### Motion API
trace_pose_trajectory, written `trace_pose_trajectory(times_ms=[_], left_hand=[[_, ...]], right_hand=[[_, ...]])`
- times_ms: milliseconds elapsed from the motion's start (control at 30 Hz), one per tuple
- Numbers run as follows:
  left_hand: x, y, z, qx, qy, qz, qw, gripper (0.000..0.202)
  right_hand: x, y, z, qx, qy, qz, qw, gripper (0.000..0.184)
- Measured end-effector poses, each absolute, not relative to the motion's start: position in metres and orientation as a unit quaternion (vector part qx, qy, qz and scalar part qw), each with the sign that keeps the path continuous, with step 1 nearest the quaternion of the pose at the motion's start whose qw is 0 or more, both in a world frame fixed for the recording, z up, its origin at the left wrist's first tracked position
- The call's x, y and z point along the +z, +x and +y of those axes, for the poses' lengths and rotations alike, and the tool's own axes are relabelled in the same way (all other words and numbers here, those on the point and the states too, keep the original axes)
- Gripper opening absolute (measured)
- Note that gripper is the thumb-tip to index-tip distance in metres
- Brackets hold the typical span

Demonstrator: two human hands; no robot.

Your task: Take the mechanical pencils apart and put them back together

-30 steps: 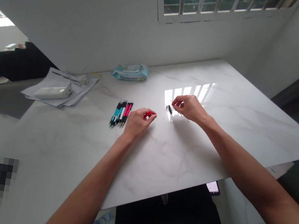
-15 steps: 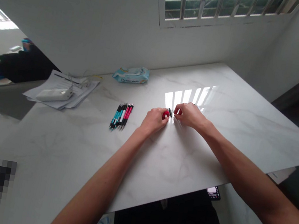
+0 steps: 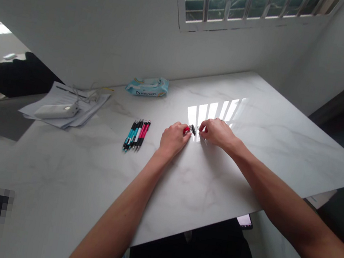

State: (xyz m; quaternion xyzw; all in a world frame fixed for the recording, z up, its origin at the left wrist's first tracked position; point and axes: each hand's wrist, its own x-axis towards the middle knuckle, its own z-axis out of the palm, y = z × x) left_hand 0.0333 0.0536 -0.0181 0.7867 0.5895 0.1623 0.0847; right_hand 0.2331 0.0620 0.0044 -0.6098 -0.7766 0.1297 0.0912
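Note:
My left hand [image 3: 174, 138] rests on the white marble-patterned table [image 3: 210, 175], closed on a red pen part [image 3: 187, 129] that sticks out past the fingertips. A small black pen part [image 3: 193, 130] lies just right of those fingertips, between the two hands. My right hand [image 3: 216, 132] is closed in a pinch to the right of it. Something thin and small may be at its fingertips, but I cannot make it out. Left of my left hand, several click pens [image 3: 137, 135] lie side by side, with teal, white and red barrels.
At the back stands a blue pack of wipes [image 3: 148, 86]. Papers [image 3: 59, 103] with a white device [image 3: 58, 111] and cables lie at the left, by the wall. A phone [image 3: 245, 221] shows below the table's front edge. The barred window [image 3: 245, 5] throws bright reflections onto the tabletop.
The view has shifted slightly. My right hand has drawn a little to the right, away from my left. The left hand keeps its hold on the red pen part.

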Motion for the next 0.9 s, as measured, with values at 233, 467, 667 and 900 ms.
trace_pose_trajectory(times_ms=[233,467,667,900], left_hand=[[-0.0170,0.0318,0.0563,0.172,0.768,0.611,0.091,0.033],[-0.0167,0.0305,0.0592,0.157,0.775,0.605,0.093,0.032],[-0.0176,0.0307,0.0578,0.164,0.779,0.598,0.092,0.030],[-0.0176,0.0303,0.0576,0.178,0.776,0.596,0.104,0.028]], right_hand=[[0.0084,0.2316,0.0590,0.125,-0.625,-0.768,0.071,0.025],[0.0060,0.2291,0.0580,0.122,-0.614,-0.777,0.057,0.026],[0.0069,0.2277,0.0566,0.128,-0.610,-0.779,0.063,0.025],[0.0072,0.2269,0.0550,0.132,-0.605,-0.781,0.079,0.026]])
